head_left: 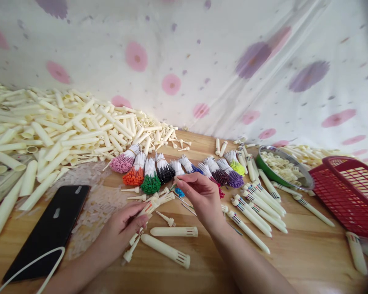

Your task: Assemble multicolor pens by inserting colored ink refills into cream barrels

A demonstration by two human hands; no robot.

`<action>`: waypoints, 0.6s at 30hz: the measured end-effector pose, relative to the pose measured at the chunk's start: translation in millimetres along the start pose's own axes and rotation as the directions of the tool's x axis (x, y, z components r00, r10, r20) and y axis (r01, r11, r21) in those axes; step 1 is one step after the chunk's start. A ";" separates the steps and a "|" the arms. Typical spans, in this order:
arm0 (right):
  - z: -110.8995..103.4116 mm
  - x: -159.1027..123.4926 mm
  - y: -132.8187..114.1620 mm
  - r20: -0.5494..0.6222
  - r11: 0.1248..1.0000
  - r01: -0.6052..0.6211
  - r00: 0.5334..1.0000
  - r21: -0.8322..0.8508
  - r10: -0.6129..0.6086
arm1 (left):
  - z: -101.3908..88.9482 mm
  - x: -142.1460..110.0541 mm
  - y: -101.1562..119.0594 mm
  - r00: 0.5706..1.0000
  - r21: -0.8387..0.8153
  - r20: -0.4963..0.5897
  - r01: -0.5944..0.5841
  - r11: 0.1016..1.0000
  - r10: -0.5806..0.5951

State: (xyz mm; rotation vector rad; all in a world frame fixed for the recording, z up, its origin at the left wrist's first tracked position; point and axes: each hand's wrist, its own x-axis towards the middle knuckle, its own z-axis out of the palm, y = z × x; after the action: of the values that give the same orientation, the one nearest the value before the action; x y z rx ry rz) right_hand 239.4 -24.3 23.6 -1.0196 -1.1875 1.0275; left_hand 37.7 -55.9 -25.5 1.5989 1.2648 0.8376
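Observation:
My left hand (pixel 122 226) is closed around a cream slotted pen barrel (pixel 150 207), with coloured bits showing in its slots. Above and to the right of that barrel, my right hand (pixel 204 198) pinches a thin pen refill (pixel 173 186) between thumb and fingertips; it looks greenish at its end, but most of it is hidden. Bundles of white-stemmed refills lie behind my hands, among them pink (pixel 122 163), orange (pixel 133 176), green (pixel 150 181) and purple (pixel 234 179) ones. Two loose slotted barrels (pixel 174 231) rest between my forearms, beside small cream plunger-like parts (pixel 166 219).
Cream tubes (pixel 79 126) are heaped at the back left. A black phone (pixel 49 232) with a white cable lies among clear plastic pieces (pixel 95 204). To the right are several multi-slot pens (pixel 251 214), a green bowl (pixel 271 176) of cream parts and a red basket (pixel 340 196).

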 end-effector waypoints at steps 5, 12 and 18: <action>-1.4 2.5 0.3 -0.006 0.998 -0.046 0.999 0.031 0.046 | -0.4 -0.9 -0.3 1.000 0.009 0.005 -0.004 1.000 0.004; 3.2 -0.6 6.2 0.061 0.995 -0.098 0.993 0.017 0.097 | -0.6 -0.8 3.3 1.000 0.026 -0.026 -0.007 1.000 0.007; 3.4 -1.2 7.9 0.062 0.997 -0.076 0.995 -0.005 0.076 | 0.7 -0.5 3.7 0.998 0.008 -0.066 -0.019 1.000 0.019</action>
State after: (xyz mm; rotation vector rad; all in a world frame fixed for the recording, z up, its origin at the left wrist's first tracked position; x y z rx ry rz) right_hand 235.4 -23.5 15.9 -1.0482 -1.2089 1.1246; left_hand 39.6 -56.9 -22.4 1.6029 1.3026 0.9051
